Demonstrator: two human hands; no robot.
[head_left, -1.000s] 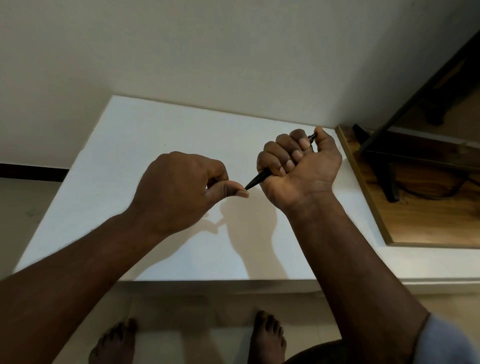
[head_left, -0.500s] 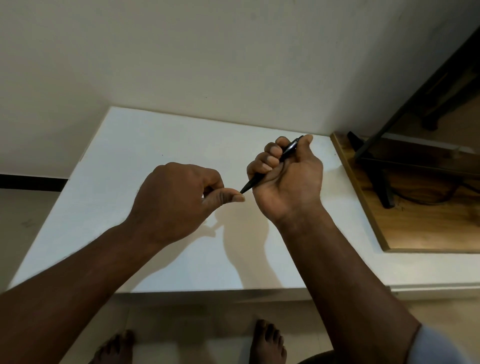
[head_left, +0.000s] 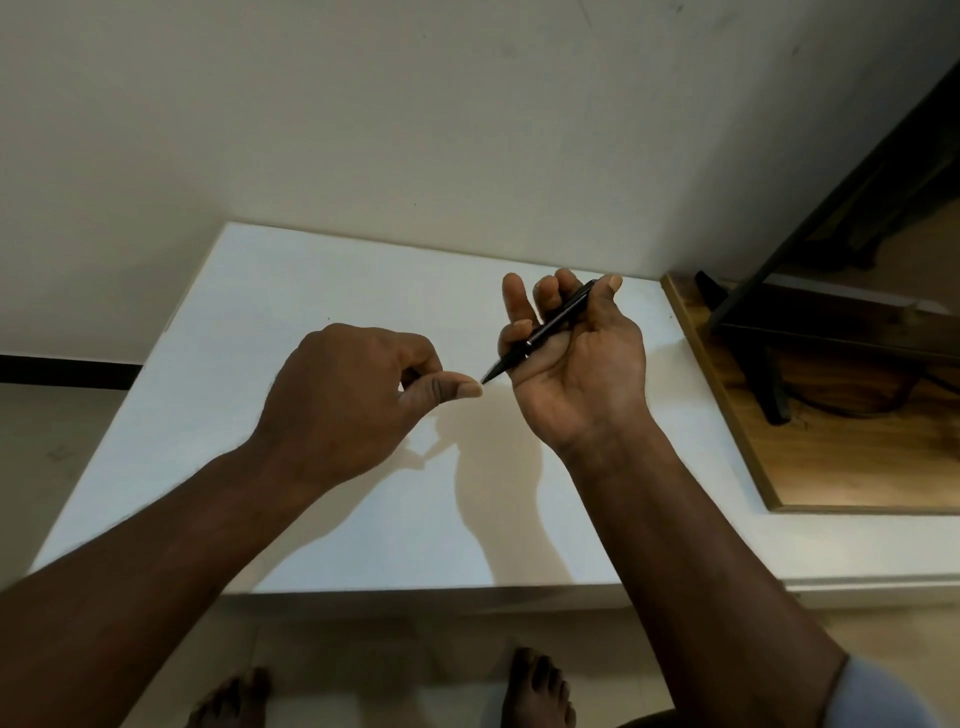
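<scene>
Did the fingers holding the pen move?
Yes. The right hand has uncurled its fingers from the thin black pen, stretching toward the far edge of the white table.

The pen (head_left: 544, 328) is black with a thin silver ring. The table (head_left: 311, 312) is plain white, the wall (head_left: 415, 130) cream. At right, a board (head_left: 857, 467) shows brown wood grain under a black stand (head_left: 768, 375). Lower right, the sleeve (head_left: 883, 696) is pale grey-blue.

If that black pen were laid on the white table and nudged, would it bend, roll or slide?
Probably stiff: the black pen lies straight across the right hand. Slim and round, it would likely roll on the white table. Likely light, since a loose grip holds it.
</scene>
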